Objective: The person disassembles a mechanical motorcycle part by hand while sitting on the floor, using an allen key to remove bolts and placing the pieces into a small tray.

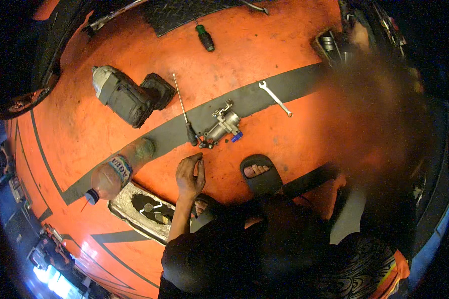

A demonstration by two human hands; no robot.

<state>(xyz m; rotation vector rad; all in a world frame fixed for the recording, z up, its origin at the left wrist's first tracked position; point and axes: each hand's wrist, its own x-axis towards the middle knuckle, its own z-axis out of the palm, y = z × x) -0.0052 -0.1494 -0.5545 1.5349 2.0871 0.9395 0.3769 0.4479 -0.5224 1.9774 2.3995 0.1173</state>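
My left hand point(188, 175) hovers over the orange floor in front of my left foot. Its fingers are loosely bent, the thumb stands apart from them, and nothing shows in its grasp. Just beyond lies a metal throttle body point(224, 125) with a blue connector and a small dark linkage at its near end. A long screwdriver point(191, 133) lies against its left side, black handle toward me. To the right is a combination wrench point(275, 98). My right hand does not show; a dark blurred shape covers much of the right side.
A cordless impact wrench point(127, 97) lies at the left. Nearer are a plastic bottle point(110, 179) on its side and a cut-open pale container point(129, 213) holding small parts. Farther off are a green-black screwdriver point(204, 39) and a socket tray point(320, 46).
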